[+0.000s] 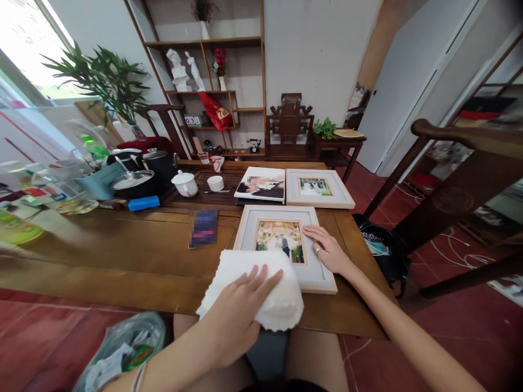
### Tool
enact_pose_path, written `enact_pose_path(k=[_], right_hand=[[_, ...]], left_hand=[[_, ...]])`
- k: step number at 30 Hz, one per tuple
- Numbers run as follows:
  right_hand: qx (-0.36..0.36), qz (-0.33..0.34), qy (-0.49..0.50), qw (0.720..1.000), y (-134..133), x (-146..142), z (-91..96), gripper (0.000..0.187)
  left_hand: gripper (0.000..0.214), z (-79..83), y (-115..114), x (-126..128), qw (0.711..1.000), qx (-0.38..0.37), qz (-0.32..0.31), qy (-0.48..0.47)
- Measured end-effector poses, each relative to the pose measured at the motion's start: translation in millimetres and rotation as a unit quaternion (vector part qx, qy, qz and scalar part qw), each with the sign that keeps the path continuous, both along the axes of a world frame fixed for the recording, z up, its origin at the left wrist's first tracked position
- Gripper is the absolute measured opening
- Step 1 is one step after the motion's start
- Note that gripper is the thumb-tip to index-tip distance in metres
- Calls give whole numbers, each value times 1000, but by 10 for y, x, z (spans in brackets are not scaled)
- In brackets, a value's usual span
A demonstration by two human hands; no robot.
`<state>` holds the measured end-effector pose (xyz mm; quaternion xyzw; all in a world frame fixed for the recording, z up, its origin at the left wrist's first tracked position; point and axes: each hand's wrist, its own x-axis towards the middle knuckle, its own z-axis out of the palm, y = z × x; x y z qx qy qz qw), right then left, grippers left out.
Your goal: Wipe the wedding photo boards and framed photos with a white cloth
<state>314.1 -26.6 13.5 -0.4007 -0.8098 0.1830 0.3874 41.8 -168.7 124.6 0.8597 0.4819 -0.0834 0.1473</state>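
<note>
A folded white cloth point(281, 296) lies over the lower left part of a pale framed picture point(322, 280) and the table's near edge. My left hand point(239, 307) holds the cloth, its fingers stretched across the top; the thumb is partly hidden. My right hand point(329, 250), a ring on one finger, rests with extended fingers on the right side of that framed picture. The frame lies face up, showing a couple in a decorated setting. Just behind it are a second framed picture point(341, 191) and a white-bordered photo panel point(261, 193).
On the wooden table point(134, 245) are a blurred dark item point(204, 227), a blue block point(144, 203), a white lidded cup point(184, 184), a pan point(133, 188) and bottles. A bag of rubbish point(137, 337) sits below left; a wooden chair point(441, 201) stands right.
</note>
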Motion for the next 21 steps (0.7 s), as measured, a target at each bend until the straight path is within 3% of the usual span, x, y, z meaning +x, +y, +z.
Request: enact_pose_path(k=[2, 5, 9, 15, 18, 21], right_hand=[[-1, -1, 0, 1000, 1, 2, -3, 54], [-3, 0, -3, 1000, 0, 6, 0, 54], [4, 6, 0, 1000, 4, 14, -1, 51], [7, 9, 0, 1000, 4, 3, 1, 49], [5, 6, -6, 1000, -3, -6, 12, 48], [7, 6, -7, 1000, -4, -6, 19, 48]], left_hand=[[102, -55, 0, 14, 1000, 14, 2, -15], [100, -222, 206, 39, 997, 71, 15, -20], [90, -408, 741, 57, 988, 156, 23, -6], [85, -492, 1518, 146, 968, 249, 15, -12], [86, -524, 1696, 248, 964, 265, -3, -13], [83, -522, 1734, 346, 966, 260, -8, -11]])
